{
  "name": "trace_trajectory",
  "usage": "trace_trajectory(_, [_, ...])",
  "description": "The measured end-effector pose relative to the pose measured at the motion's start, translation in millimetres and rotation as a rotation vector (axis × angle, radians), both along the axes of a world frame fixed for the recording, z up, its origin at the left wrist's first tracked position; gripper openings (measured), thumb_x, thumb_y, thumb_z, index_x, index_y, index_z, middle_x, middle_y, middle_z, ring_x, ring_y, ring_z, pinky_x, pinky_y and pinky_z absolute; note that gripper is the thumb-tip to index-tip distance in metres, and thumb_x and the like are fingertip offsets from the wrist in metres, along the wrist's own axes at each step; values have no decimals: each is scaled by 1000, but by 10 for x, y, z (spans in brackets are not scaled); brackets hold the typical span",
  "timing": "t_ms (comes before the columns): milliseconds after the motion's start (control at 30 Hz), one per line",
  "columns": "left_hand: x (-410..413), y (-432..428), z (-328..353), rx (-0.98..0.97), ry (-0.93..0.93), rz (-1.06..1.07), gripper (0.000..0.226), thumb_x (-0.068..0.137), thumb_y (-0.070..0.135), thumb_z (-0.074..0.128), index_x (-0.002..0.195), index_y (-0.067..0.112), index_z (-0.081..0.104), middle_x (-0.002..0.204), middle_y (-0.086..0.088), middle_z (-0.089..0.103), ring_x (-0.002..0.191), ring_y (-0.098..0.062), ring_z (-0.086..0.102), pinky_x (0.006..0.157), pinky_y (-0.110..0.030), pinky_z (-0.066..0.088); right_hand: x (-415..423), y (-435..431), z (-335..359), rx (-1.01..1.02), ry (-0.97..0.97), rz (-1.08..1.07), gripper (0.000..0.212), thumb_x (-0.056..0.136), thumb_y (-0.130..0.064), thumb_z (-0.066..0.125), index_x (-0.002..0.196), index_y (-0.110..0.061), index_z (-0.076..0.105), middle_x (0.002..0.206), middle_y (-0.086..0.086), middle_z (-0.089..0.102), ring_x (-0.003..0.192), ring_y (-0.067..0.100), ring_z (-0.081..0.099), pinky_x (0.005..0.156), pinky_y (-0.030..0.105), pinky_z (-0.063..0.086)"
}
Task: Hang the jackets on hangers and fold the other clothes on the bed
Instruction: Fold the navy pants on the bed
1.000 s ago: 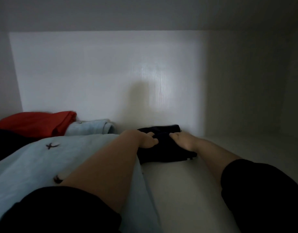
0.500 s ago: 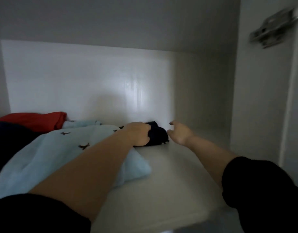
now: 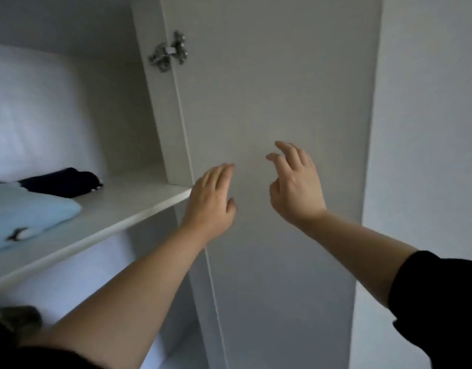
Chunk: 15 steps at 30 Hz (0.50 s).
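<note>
Seemingly this moment belongs to the putting-away side of the job. From the head camera, the only view, a folded dark garment [image 3: 59, 182] lies toward the back of a white wardrobe shelf [image 3: 128, 209]. It lies just behind a folded light blue garment [image 3: 24, 214] with small dark motifs, which sits nearer the front edge. Both lie flat, which suits stacking and keeps them from sliding off.

Neither hand is on them. The left hand [image 3: 210, 201] is raised in front of the shelf's right end, fingers straight and together, carrying nothing. The right hand [image 3: 296, 187] hangs beside it, well apart from the clothes, fingers loosely spread and slightly bent, likewise empty.

Both hands are in front of the inner face of the open wardrobe door [image 3: 277, 89], whose metal hinge [image 3: 168, 51] shows above. Whether either hand touches the panel I cannot tell, as the picture is soft there. With nothing in the grasp, my guess is that the hands are free to swing the door or fetch the next piece. No jacket, hanger or bed is in view.

A brownish shape [image 3: 19, 318] below the shelf is too blurred to name.
</note>
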<state>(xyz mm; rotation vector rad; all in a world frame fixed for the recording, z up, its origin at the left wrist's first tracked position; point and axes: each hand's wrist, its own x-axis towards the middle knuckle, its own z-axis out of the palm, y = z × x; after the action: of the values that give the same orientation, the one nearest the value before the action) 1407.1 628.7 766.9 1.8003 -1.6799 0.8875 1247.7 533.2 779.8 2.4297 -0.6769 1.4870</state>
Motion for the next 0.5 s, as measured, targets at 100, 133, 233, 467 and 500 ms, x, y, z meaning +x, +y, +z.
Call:
trace_trajectory(100, [-887, -251, -207, 23, -54, -189, 72, 69, 4, 71, 135, -8, 44, 137, -26, 47, 126, -41, 48, 104, -50, 39, -1044, -98, -153, 91, -66, -148, 52, 65, -5, 35, 110, 1, 61, 125, 22, 56, 115, 42, 50, 96, 47, 42])
trace_trajectory(133, [-1204, -348, -267, 31, -64, -259, 72, 69, 3, 70, 135, -8, 44, 138, -26, 47, 126, -41, 47, 104, -51, 39, -1395, -141, -217, 119, -81, -206, 51, 65, -2, 39, 111, 2, 61, 125, 22, 55, 116, 42, 50, 97, 47, 42])
trace_trajectory(233, [-2241, -673, -419, 91, -71, -439, 70, 75, 4, 65, 140, -4, 40, 144, -22, 40, 131, -38, 41, 109, -47, 34, -2474, -272, -441, 212, -99, -396, 50, 69, 4, 50, 119, 1, 58, 131, 20, 52, 123, 39, 45, 102, 46, 37])
trace_trajectory(467, [-5063, -1464, -835, 209, -32, -674, 68, 89, 16, 51, 150, 8, 22, 157, -12, 18, 144, -27, 17, 117, -37, 14, -5353, -487, -1067, 408, -40, -779, 54, 76, -3, 50, 129, -6, 48, 131, 11, 50, 122, 30, 42, 103, 36, 33])
trace_trajectory(500, [-5505, -1552, -918, 230, -28, -711, 68, 90, 17, 50, 150, 8, 20, 158, -11, 16, 145, -26, 15, 118, -37, 13, -5801, -502, -1162, 449, -33, -833, 54, 77, -4, 49, 130, -7, 47, 131, 10, 49, 122, 29, 42, 102, 36, 33])
